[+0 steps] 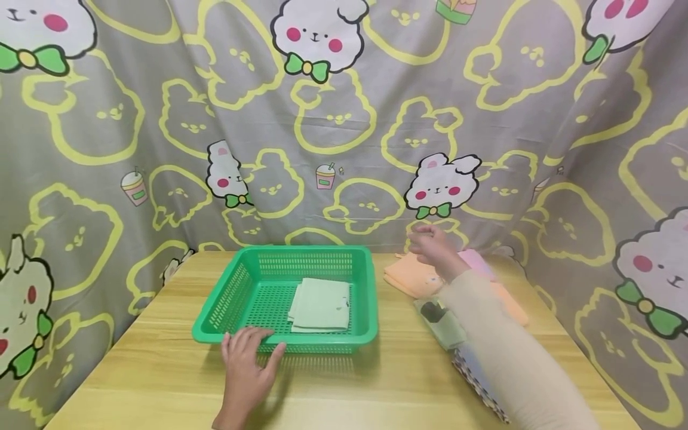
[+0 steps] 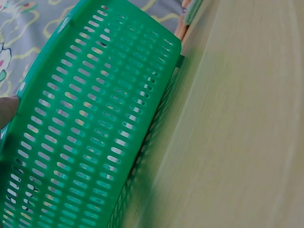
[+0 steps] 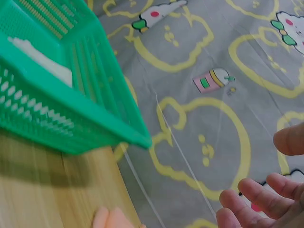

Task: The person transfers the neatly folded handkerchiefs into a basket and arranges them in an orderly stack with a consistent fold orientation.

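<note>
Cartoon-print curtain [image 1: 371,149] behind, wooden worktop [image 1: 344,394] below, and the green basket [image 1: 328,339] holds a folded pale cloth [image 1: 321,304] toward its right side. Left hand [image 1: 248,367] rests at the near rim, fingers loosely spread: light, steady contact should stop sliding. Right hand [image 1: 436,248] hangs near the folded orange cloth [image 1: 408,278], fingers apart, nothing held; pinching every layer together would best protect those folds.
</note>
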Action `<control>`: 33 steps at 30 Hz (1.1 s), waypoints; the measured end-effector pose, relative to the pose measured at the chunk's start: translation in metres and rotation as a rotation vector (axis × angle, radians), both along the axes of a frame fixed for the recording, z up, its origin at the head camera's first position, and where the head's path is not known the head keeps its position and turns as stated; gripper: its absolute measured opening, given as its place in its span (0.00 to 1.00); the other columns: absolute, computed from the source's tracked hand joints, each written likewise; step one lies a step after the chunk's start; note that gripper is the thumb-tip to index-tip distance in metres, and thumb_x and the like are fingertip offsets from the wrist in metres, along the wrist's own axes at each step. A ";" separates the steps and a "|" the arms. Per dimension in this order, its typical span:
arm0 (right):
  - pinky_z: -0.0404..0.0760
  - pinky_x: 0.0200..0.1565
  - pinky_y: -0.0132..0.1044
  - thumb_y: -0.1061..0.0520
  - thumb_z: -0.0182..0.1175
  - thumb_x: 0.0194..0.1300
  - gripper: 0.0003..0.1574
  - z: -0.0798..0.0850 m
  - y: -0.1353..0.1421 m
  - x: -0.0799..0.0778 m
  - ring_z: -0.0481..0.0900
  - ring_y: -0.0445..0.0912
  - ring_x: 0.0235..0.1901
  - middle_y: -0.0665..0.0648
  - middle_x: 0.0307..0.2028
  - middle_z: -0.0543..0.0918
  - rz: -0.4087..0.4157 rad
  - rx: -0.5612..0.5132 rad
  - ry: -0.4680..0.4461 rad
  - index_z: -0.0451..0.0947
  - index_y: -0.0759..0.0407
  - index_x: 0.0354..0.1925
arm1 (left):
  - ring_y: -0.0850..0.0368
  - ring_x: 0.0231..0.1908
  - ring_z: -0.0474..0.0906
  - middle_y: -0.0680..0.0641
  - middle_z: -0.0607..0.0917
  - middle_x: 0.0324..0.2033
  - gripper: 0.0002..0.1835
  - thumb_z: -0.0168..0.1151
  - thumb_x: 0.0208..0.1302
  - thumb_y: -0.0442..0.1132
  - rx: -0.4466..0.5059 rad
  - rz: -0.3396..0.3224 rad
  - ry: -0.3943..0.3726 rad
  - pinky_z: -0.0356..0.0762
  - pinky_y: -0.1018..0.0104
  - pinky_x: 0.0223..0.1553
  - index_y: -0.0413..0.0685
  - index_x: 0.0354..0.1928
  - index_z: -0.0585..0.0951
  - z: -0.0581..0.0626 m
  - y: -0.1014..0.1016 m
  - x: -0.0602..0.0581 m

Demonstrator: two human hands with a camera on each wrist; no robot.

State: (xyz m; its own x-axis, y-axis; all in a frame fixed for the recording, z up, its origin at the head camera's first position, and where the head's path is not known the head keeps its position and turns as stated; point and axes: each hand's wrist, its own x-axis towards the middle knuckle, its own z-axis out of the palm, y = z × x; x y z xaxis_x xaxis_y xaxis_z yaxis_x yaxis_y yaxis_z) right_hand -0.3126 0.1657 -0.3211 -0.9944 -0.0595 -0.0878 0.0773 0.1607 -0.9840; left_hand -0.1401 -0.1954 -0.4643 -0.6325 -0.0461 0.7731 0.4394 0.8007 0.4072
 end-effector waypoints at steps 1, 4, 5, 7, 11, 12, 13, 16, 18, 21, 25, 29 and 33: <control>0.68 0.61 0.50 0.52 0.53 0.71 0.35 -0.001 0.004 0.001 0.68 0.61 0.63 0.68 0.66 0.64 -0.003 0.004 0.000 0.53 0.66 0.68 | 0.38 0.51 0.70 0.40 0.82 0.41 0.16 0.71 0.50 0.42 0.004 0.000 -0.002 0.42 0.30 0.58 0.41 0.39 0.81 0.000 0.000 0.000; 0.68 0.61 0.50 0.52 0.52 0.72 0.36 -0.003 0.018 0.004 0.68 0.61 0.63 0.69 0.66 0.64 -0.006 0.044 0.016 0.52 0.67 0.69 | 0.38 0.51 0.70 0.40 0.82 0.40 0.16 0.71 0.51 0.42 0.010 -0.001 0.002 0.42 0.30 0.58 0.40 0.39 0.82 -0.001 0.000 0.001; 0.69 0.60 0.50 0.50 0.52 0.72 0.37 -0.003 0.022 0.005 0.68 0.62 0.63 0.69 0.66 0.65 -0.012 0.064 0.019 0.52 0.66 0.70 | 0.38 0.51 0.70 0.40 0.82 0.41 0.16 0.70 0.51 0.42 0.009 -0.001 0.005 0.42 0.30 0.59 0.40 0.39 0.81 -0.001 -0.001 0.001; 0.70 0.59 0.50 0.49 0.51 0.73 0.39 -0.004 0.031 0.007 0.67 0.63 0.63 0.70 0.66 0.64 -0.019 0.088 0.020 0.50 0.66 0.71 | 0.38 0.51 0.70 0.39 0.82 0.41 0.16 0.70 0.51 0.43 0.002 -0.004 0.014 0.42 0.31 0.59 0.40 0.39 0.81 0.000 -0.001 0.000; 0.72 0.58 0.49 0.48 0.50 0.73 0.40 -0.010 0.047 0.010 0.67 0.65 0.62 0.73 0.65 0.64 -0.037 0.109 0.035 0.49 0.68 0.71 | 0.38 0.51 0.70 0.39 0.82 0.41 0.17 0.69 0.52 0.44 -0.011 -0.005 0.011 0.42 0.31 0.59 0.41 0.40 0.81 0.001 0.000 -0.001; 0.71 0.59 0.50 0.48 0.50 0.73 0.41 -0.011 0.050 0.011 0.67 0.65 0.62 0.74 0.64 0.64 -0.036 0.110 0.038 0.48 0.68 0.71 | 0.38 0.51 0.70 0.39 0.82 0.41 0.17 0.69 0.52 0.44 -0.012 -0.005 0.009 0.42 0.31 0.59 0.41 0.40 0.81 0.001 0.000 -0.001; 0.70 0.60 0.50 0.47 0.51 0.73 0.42 -0.013 0.053 0.012 0.67 0.65 0.62 0.74 0.64 0.64 -0.037 0.117 0.034 0.48 0.68 0.71 | 0.38 0.51 0.70 0.39 0.82 0.41 0.17 0.69 0.53 0.44 -0.012 -0.004 0.006 0.42 0.30 0.59 0.41 0.40 0.81 0.001 0.000 -0.001; 0.68 0.61 0.51 0.42 0.52 0.72 0.47 -0.016 0.062 0.017 0.65 0.65 0.63 0.75 0.65 0.63 -0.047 0.146 0.013 0.46 0.68 0.72 | 0.38 0.51 0.70 0.39 0.82 0.41 0.17 0.69 0.54 0.45 -0.011 -0.005 0.003 0.42 0.30 0.58 0.40 0.40 0.81 0.000 0.000 -0.001; 0.67 0.62 0.52 0.40 0.52 0.71 0.50 -0.020 0.068 0.020 0.64 0.66 0.64 0.75 0.66 0.60 -0.054 0.159 -0.002 0.43 0.69 0.72 | 0.38 0.51 0.70 0.39 0.82 0.41 0.17 0.69 0.54 0.46 -0.013 -0.004 0.005 0.42 0.30 0.58 0.40 0.39 0.81 0.000 0.000 -0.001; 0.66 0.62 0.53 0.43 0.50 0.73 0.48 -0.028 0.076 0.022 0.62 0.68 0.64 0.76 0.67 0.56 -0.064 0.165 0.000 0.43 0.71 0.71 | 0.38 0.51 0.70 0.39 0.82 0.41 0.17 0.69 0.53 0.45 -0.013 -0.002 0.007 0.42 0.30 0.58 0.40 0.39 0.81 -0.001 0.000 -0.001; 0.64 0.62 0.55 0.47 0.48 0.74 0.44 -0.042 0.087 0.025 0.61 0.69 0.65 0.76 0.69 0.51 -0.068 0.173 -0.010 0.42 0.71 0.72 | 0.38 0.51 0.70 0.39 0.82 0.41 0.17 0.69 0.52 0.44 -0.012 0.001 0.007 0.42 0.30 0.58 0.41 0.39 0.81 0.000 0.000 0.000; 0.64 0.61 0.58 0.46 0.47 0.74 0.43 -0.056 0.099 0.033 0.61 0.69 0.64 0.75 0.70 0.51 -0.054 0.220 0.016 0.45 0.72 0.72 | 0.38 0.51 0.70 0.39 0.82 0.41 0.17 0.69 0.53 0.45 -0.014 0.000 0.003 0.42 0.30 0.58 0.40 0.39 0.81 0.000 0.000 0.000; 0.68 0.59 0.46 0.55 0.46 0.75 0.32 -0.073 0.110 0.041 0.67 0.53 0.62 0.63 0.69 0.63 0.050 0.289 0.240 0.57 0.61 0.72 | 0.38 0.51 0.70 0.38 0.82 0.41 0.17 0.69 0.53 0.45 -0.017 0.000 0.003 0.43 0.29 0.58 0.39 0.39 0.81 0.001 0.001 -0.001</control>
State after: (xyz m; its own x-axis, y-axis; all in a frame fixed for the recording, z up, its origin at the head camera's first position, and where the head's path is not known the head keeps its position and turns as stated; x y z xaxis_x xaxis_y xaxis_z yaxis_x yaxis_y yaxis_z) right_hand -0.2717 0.2758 -0.3941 -0.9851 -0.1151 0.1275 -0.1652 0.4320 -0.8866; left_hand -0.1413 -0.1949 -0.4633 -0.6301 -0.0328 0.7758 0.4410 0.8072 0.3923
